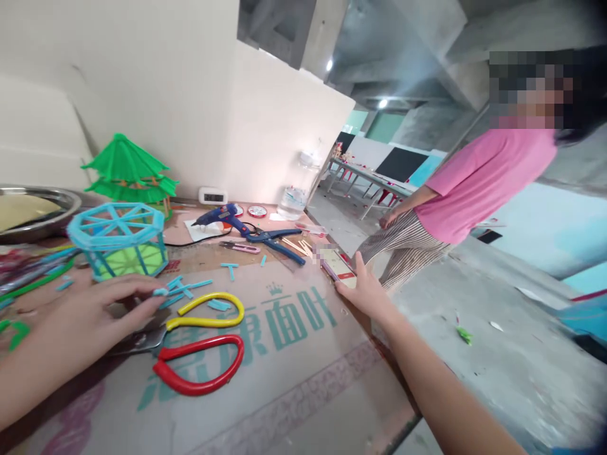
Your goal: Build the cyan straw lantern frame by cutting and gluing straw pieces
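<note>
My left hand rests on the cardboard-covered table, fingers stretched out, fingertips touching a small blue stick piece beside the blades of large scissors with yellow and red handles. A blue stick-built hexagonal frame stands just behind that hand. My right hand reaches to the table's right edge and grips a phone with its screen lit.
A green stick pagoda, a blue glue gun, blue pliers, a pink cutter, loose sticks and a water bottle lie further back. A metal bowl sits at left. A person in a pink shirt stands right.
</note>
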Available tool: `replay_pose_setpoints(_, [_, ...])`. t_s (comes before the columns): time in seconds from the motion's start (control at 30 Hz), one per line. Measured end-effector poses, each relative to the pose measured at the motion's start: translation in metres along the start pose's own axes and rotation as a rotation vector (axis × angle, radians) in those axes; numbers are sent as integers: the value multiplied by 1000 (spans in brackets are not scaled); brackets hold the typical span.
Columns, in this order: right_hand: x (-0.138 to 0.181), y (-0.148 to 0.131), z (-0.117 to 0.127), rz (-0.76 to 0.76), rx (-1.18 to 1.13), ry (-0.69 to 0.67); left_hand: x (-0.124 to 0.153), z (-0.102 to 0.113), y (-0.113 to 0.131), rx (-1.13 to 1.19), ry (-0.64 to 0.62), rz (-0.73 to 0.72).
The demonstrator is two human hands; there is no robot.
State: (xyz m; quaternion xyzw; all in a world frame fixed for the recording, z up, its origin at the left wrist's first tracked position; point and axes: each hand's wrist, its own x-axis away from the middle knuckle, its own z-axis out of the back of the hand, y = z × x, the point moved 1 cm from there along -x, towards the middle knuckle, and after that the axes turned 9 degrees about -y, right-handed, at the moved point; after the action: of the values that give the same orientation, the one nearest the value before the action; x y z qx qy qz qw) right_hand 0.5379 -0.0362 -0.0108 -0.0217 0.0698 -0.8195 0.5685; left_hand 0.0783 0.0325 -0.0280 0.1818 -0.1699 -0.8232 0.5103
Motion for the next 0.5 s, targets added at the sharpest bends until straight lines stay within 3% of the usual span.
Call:
replay_pose_setpoints(0.07, [0, 2, 1, -15, 29, -24, 1, 8, 14, 69, -28, 155])
replay_pose_setpoints(0.13, [-1, 2, 3, -29, 73, -27, 3, 14, 26, 225, -91, 174])
replay_pose_setpoints(0.23, [1, -12, 11, 63, 175, 92, 4, 19, 35, 373, -34, 146])
replay_pose_setpoints(0.37, [21, -70, 31, 432, 11, 203, 2, 25, 29, 549, -35, 98])
replay_pose_setpoints(0.5, [47, -152, 41, 777, -128, 180, -1, 55, 16, 532, 20, 65])
